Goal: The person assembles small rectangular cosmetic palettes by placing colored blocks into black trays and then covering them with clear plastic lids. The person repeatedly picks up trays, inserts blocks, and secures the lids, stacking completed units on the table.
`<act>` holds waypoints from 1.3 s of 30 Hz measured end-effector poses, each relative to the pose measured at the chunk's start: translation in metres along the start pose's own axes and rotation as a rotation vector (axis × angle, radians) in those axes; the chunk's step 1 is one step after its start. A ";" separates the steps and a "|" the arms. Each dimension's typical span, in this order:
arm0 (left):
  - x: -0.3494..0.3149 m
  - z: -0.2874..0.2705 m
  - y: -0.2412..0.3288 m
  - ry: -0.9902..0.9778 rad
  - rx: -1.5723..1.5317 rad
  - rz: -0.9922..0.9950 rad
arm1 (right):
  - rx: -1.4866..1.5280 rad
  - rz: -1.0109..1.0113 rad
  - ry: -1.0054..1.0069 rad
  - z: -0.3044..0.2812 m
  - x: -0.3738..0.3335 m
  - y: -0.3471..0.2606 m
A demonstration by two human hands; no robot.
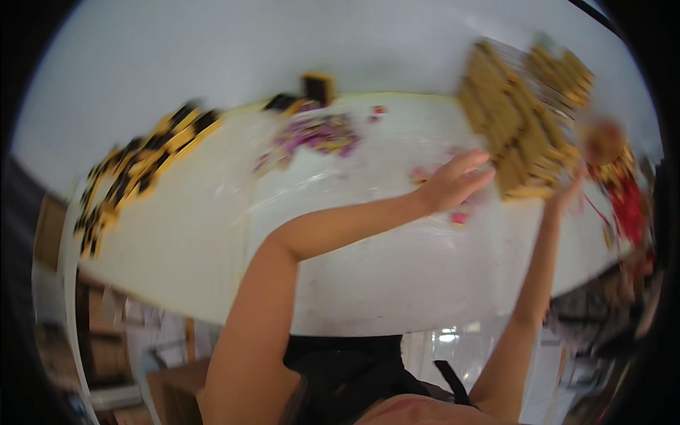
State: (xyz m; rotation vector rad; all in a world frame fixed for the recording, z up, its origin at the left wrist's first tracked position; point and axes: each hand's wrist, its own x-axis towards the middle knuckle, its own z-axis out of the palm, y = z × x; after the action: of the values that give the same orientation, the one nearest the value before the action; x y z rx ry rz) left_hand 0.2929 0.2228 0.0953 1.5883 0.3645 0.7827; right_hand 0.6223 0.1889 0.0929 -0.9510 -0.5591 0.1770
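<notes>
My left hand is raised over the right half of the white table, its fingers stretched out and a little apart, with nothing in them. Close to its fingertips rises a tall stack of flat yellow-brown boxes. Under and around this hand lie small pink and red pieces, partly hidden by it. On the stack's right side is my right hand, reaching along the lower boxes. Motion smears its fingers, so I cannot make out whether they grip a box or only touch it.
Rows of black-and-yellow boxes line the table's left end. Purple and yellow small packets lie heaped at the back middle, beside two dark boxes. Blurred red items and a round brown shape are at far right. The white table curves across.
</notes>
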 end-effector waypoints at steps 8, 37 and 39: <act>-0.431 -0.340 0.008 1.244 1.064 -0.228 | -0.674 0.098 -0.536 -0.101 -0.284 -0.059; -0.406 -0.555 0.010 1.055 1.425 -0.464 | -0.994 -0.138 -1.021 -0.001 -0.431 -0.067; -0.404 -0.593 -0.012 1.071 1.618 -0.541 | -0.985 -0.145 -1.029 -0.001 -0.429 -0.064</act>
State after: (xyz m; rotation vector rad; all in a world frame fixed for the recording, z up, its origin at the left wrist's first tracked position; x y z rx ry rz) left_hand -0.3895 0.4096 -0.0246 2.0620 2.5788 0.8380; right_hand 0.2538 -0.0127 -0.0167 -1.7540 -1.7587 0.2639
